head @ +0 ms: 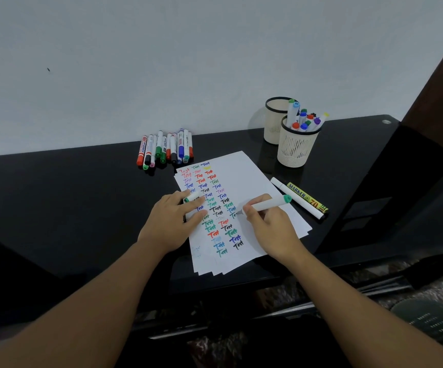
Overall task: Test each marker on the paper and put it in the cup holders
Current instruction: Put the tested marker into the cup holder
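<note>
On my feed the right hand (271, 227) is gripping a white marker (265, 204) with a teal end, fingers curled round the barrel low down, tip touching the paper (255, 176) next to the rightmost column of "Test" scribbles; barrel tilts up and to the right, away from the hand. Left hand (174, 221) lies on the paper's left side, fingers mostly straight and pressing the sheet, with the marker's cap (191, 197) pinched between the fingers near the top. Paper looks like a small stack of sheets, fanned at the bottom edge, top sheet covered in three columns of coloured "Test" marks: red, green, blue, black, purple, yellow. It sits on a glossy black table (82, 195), against a pale wall (162, 62). Just right of the paper two more markers lie side by side on the table: a thin white marker (294, 197) and a yellow-label marker (308, 198) printed "MARKER 70". Beyond the paper's top right corner stand two cream mesh cup holders with black rims, touching or nearly so. The near cup holder (296, 150) is packed with markers standing upright, caps up in mixed colours. The far cup holder (275, 123) is partly hidden behind the near one; I can't tell what's in it. Far left of the paper's top edge, a row of untested markers (166, 148) lies side by side by the wall.
</note>
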The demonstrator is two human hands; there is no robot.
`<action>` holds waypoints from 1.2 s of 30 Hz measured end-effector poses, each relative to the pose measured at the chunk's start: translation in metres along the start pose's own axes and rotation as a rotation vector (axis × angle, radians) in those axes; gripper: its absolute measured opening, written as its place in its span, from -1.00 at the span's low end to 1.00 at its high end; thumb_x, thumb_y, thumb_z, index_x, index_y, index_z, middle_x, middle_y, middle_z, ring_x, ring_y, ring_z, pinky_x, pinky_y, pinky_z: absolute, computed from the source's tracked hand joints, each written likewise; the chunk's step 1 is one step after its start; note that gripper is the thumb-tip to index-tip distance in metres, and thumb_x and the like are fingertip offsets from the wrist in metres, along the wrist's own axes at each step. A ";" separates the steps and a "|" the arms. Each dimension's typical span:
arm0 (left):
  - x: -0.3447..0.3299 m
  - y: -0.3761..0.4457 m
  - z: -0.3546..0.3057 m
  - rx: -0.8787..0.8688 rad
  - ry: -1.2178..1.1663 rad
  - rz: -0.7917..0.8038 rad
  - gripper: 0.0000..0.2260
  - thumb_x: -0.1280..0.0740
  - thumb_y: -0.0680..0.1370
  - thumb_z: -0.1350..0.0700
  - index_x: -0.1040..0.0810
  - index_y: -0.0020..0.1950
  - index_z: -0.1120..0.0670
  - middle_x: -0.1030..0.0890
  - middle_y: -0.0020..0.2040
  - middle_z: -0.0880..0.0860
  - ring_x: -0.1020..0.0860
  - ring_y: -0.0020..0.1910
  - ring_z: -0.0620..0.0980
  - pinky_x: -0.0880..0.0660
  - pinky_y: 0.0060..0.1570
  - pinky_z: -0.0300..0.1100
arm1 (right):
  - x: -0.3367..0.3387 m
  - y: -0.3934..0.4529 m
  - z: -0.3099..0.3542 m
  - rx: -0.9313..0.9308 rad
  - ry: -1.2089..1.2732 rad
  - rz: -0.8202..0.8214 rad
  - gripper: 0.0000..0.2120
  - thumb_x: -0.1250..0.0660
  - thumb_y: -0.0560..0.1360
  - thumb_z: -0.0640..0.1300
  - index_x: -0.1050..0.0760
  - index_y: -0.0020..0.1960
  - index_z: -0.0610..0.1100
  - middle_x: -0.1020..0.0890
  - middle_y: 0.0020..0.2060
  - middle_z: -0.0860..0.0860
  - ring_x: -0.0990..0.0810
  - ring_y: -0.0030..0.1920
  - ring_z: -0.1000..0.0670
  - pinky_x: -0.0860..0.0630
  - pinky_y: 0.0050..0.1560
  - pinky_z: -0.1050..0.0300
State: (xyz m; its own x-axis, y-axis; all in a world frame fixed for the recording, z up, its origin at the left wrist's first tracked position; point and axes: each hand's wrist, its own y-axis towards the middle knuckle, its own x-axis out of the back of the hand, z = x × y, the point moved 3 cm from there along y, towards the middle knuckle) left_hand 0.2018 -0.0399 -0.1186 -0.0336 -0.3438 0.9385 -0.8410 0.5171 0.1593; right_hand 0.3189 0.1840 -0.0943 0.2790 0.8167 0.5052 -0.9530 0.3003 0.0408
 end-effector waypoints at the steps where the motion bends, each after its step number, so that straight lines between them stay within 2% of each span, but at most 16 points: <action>1: -0.001 0.000 0.000 -0.002 0.001 0.002 -0.44 0.00 0.56 -0.39 -0.41 0.49 -0.24 -0.34 0.55 -0.04 -0.26 0.49 0.01 -0.17 0.49 -0.01 | 0.000 0.000 0.000 0.004 -0.012 0.003 -0.84 -0.21 0.70 0.04 -0.49 0.12 -0.01 -0.62 -0.12 0.12 -0.59 -0.06 0.12 -0.41 -0.14 0.22; 7: -0.001 0.001 0.001 -0.007 0.011 -0.004 -0.53 -0.09 0.62 -0.33 -0.40 0.49 -0.24 -0.34 0.54 -0.05 -0.26 0.48 0.00 -0.18 0.49 -0.01 | 0.000 -0.001 0.000 0.007 -0.029 0.008 -0.84 -0.20 0.71 0.04 -0.49 0.11 -0.02 -0.62 -0.09 0.14 -0.58 -0.05 0.15 -0.39 -0.17 0.31; 11: 0.000 0.000 0.002 -0.002 0.008 0.002 -0.42 0.03 0.55 -0.40 -0.40 0.49 -0.25 -0.34 0.54 -0.06 -0.27 0.47 -0.01 -0.19 0.48 -0.02 | 0.000 -0.001 0.001 0.006 -0.013 0.006 -0.83 -0.21 0.71 0.04 -0.49 0.11 -0.03 -0.63 -0.09 0.12 -0.59 -0.05 0.12 -0.42 -0.13 0.23; 14: -0.001 0.000 0.001 -0.005 0.012 0.000 -0.45 0.00 0.58 -0.38 -0.40 0.49 -0.26 -0.34 0.54 -0.07 -0.26 0.47 -0.02 -0.18 0.48 -0.02 | 0.001 0.000 0.001 -0.006 0.033 0.001 -0.83 -0.21 0.71 0.05 -0.49 0.14 -0.02 -0.63 -0.09 0.11 -0.59 -0.05 0.11 -0.45 -0.10 0.20; 18: 0.001 -0.001 0.000 -0.008 0.005 -0.013 -0.47 -0.03 0.58 -0.35 -0.41 0.49 -0.23 -0.34 0.54 -0.05 -0.27 0.47 0.00 -0.18 0.47 -0.02 | 0.000 -0.001 0.002 0.008 -0.023 0.009 -0.83 -0.20 0.71 0.06 -0.48 0.15 0.00 -0.64 -0.08 0.12 -0.60 -0.03 0.10 -0.51 -0.04 0.16; 22: 0.001 0.000 -0.002 -0.017 0.003 -0.015 -0.56 -0.12 0.64 -0.28 -0.40 0.50 -0.24 -0.33 0.55 -0.05 -0.26 0.48 0.00 -0.18 0.48 -0.01 | 0.001 -0.002 0.003 0.004 0.012 -0.006 -0.84 -0.20 0.71 0.03 -0.48 0.11 -0.04 -0.61 -0.12 0.13 -0.58 -0.09 0.13 -0.41 -0.16 0.26; 26: 0.002 -0.001 -0.002 -0.028 -0.010 -0.033 -0.59 -0.15 0.66 -0.23 -0.41 0.50 -0.22 -0.35 0.55 -0.02 -0.28 0.49 0.02 -0.19 0.48 0.00 | 0.000 -0.002 0.003 -0.002 0.028 0.021 -0.84 -0.21 0.71 0.04 -0.48 0.13 -0.02 -0.62 -0.11 0.12 -0.59 -0.05 0.11 -0.41 -0.11 0.20; 29: 0.008 -0.003 -0.006 -0.056 -0.058 -0.093 -0.55 -0.18 0.68 -0.14 -0.26 0.58 -0.18 -0.42 0.49 0.01 -0.36 0.43 0.01 -0.25 0.41 -0.09 | 0.000 -0.002 0.003 0.014 -0.004 0.003 -0.86 -0.21 0.71 0.03 -0.47 0.12 -0.02 -0.61 -0.12 0.13 -0.58 -0.09 0.15 -0.40 -0.17 0.29; 32: 0.011 -0.004 -0.007 0.028 -0.122 -0.121 -0.42 -0.20 0.67 -0.13 -0.06 0.65 -0.13 -0.49 0.38 -0.01 -0.44 0.27 -0.05 -0.37 0.30 -0.10 | 0.004 -0.002 0.004 0.025 0.106 -0.070 -0.90 -0.25 0.69 0.00 -0.48 0.12 -0.01 -0.60 -0.11 0.14 -0.54 -0.15 0.26 -0.40 -0.22 0.41; 34: 0.010 -0.003 -0.003 0.094 -0.120 -0.126 -0.43 -0.21 0.67 -0.14 -0.12 0.64 -0.06 -0.48 0.39 0.01 -0.41 0.32 -0.02 -0.37 0.34 -0.04 | 0.006 -0.004 0.004 0.047 0.220 -0.092 -0.93 -0.28 0.68 0.00 -0.49 0.14 0.06 -0.60 -0.14 0.16 -0.53 -0.17 0.25 -0.42 -0.18 0.43; 36: 0.008 -0.002 0.000 0.083 -0.091 -0.137 -0.52 -0.22 0.67 -0.11 -0.33 0.56 0.00 -0.48 0.39 0.01 -0.39 0.36 0.02 -0.34 0.37 -0.02 | 0.006 -0.007 0.006 0.065 0.262 -0.086 -0.91 -0.28 0.68 0.02 -0.53 0.17 0.12 -0.62 -0.19 0.15 -0.58 -0.16 0.21 -0.46 -0.09 0.39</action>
State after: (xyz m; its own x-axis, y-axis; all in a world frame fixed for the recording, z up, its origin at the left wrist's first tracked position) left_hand 0.2031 -0.0436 -0.1114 0.0386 -0.4779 0.8775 -0.8824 0.3958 0.2544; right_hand 0.3260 0.1838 -0.0867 0.3720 0.8917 0.2580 -0.9278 0.3486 0.1331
